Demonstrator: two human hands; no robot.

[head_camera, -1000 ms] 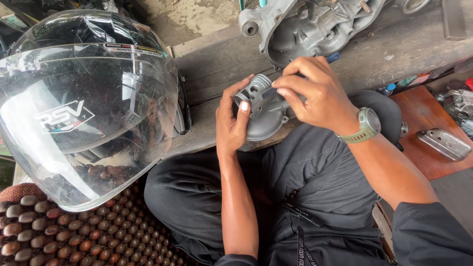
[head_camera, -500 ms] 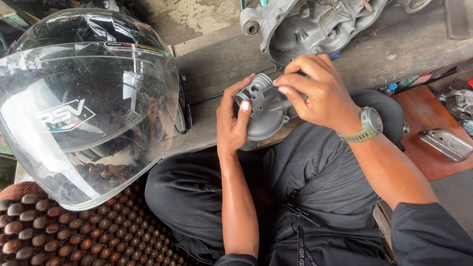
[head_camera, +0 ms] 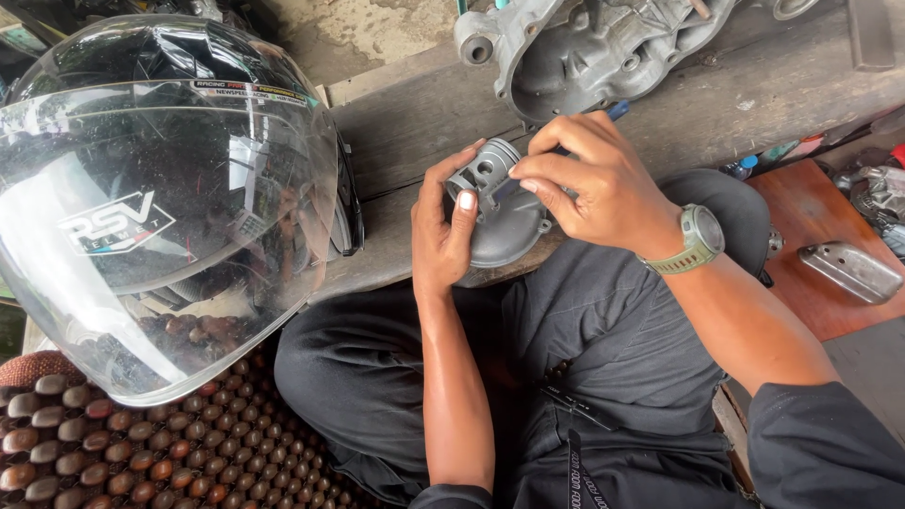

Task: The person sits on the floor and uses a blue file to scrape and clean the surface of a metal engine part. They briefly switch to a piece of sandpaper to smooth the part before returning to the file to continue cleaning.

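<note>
My left hand (head_camera: 443,221) grips a small grey metal piston (head_camera: 485,170) from the left, thumb on its skirt. My right hand (head_camera: 589,184), with a green watch on the wrist, pinches at the piston's right side, fingertips on the pin hole area; a thin blue-handled tool shows behind the fingers. Under the piston a round grey metal cover (head_camera: 504,231) rests at the edge of the wooden bench (head_camera: 415,123). Both hands are above my lap in dark trousers.
A black helmet with a clear visor (head_camera: 160,198) fills the left, sitting over a brown beaded seat mat (head_camera: 123,452). A grey engine casing (head_camera: 584,47) lies on the bench at the top. At right are a reddish board (head_camera: 820,217) and a shiny metal part (head_camera: 853,273).
Both hands have stayed on the piston. My right fingers have shifted slightly across its right side; the piston has turned a little in my left hand.
</note>
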